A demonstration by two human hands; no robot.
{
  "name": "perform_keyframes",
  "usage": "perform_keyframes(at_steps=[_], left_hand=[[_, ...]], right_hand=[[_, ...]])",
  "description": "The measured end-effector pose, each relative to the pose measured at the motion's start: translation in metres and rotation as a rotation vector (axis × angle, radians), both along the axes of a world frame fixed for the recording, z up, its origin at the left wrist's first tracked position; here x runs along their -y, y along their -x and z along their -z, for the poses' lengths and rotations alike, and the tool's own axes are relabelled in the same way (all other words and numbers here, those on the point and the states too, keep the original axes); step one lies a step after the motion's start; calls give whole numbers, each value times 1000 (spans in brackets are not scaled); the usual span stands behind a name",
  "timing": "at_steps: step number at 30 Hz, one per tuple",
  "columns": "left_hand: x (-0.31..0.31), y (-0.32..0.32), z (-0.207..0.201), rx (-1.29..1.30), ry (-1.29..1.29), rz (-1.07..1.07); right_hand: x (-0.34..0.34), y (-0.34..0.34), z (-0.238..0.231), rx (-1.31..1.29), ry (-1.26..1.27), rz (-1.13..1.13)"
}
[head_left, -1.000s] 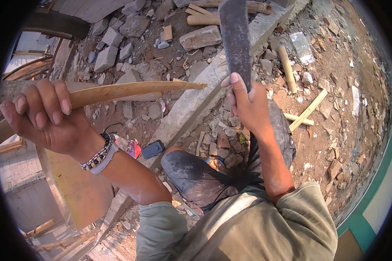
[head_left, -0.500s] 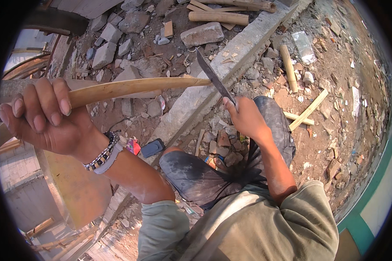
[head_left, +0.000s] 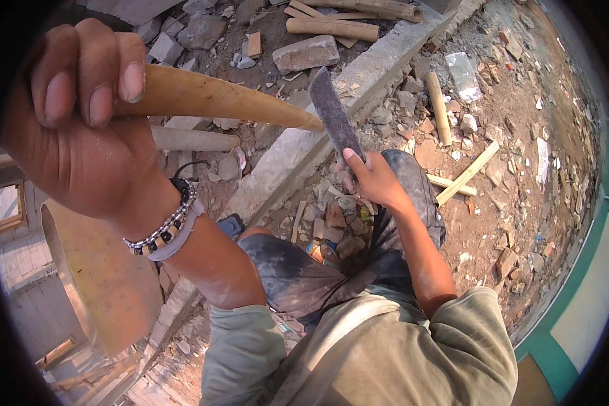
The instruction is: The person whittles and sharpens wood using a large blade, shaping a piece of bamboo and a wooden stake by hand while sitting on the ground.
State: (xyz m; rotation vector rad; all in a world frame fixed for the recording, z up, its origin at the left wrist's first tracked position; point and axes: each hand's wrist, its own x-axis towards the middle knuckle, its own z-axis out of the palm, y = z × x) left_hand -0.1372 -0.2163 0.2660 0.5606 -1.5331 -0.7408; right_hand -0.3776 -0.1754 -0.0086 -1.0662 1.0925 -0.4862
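A long bamboo strip (head_left: 210, 95) is wrapped in the fingers of my left hand (head_left: 95, 128), raised at the upper left. It narrows toward its far end, which meets the concrete beam in the picture and lies against the blade of a machete (head_left: 333, 111). The machete's handle is closed in my right hand (head_left: 375, 177), above my right knee. Its broad dark blade points up and to the left, flat side partly facing me. The handle itself is mostly hidden by my fingers.
A concrete beam (head_left: 277, 169) runs diagonally past my knees. Cut bamboo pieces (head_left: 331, 28) lie at the top, a bamboo piece (head_left: 439, 108) and crossed strips (head_left: 467, 174) on the right. Broken brick and rubble (head_left: 338, 227) cover the ground; a tan board (head_left: 101, 277) stands lower left.
My left hand has come up and closer, lifting the strip's held end. The machete blade has turned to show more of its flat side; its edge stays at the strip's tip.
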Motion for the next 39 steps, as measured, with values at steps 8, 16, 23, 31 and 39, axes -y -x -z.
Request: perform_keyframes(at_steps=[8,16,23,31,39], left_hand=[[-4,-24,-3,-128,-34,-30],[-4,19,2,19,66,-104],[-20,-30,2,-139,-60,-10],[-22,1,4,-54,8,-78],[-35,-7,6,-122,46,-324]], right_hand=[[-15,-24,-115,440,661,725],[-6,-18,56,-450,635,81],[4,-6,-63,99,44,317],[-28,-28,61,-511,507,51],[-3,-4,-92,175,365,497]])
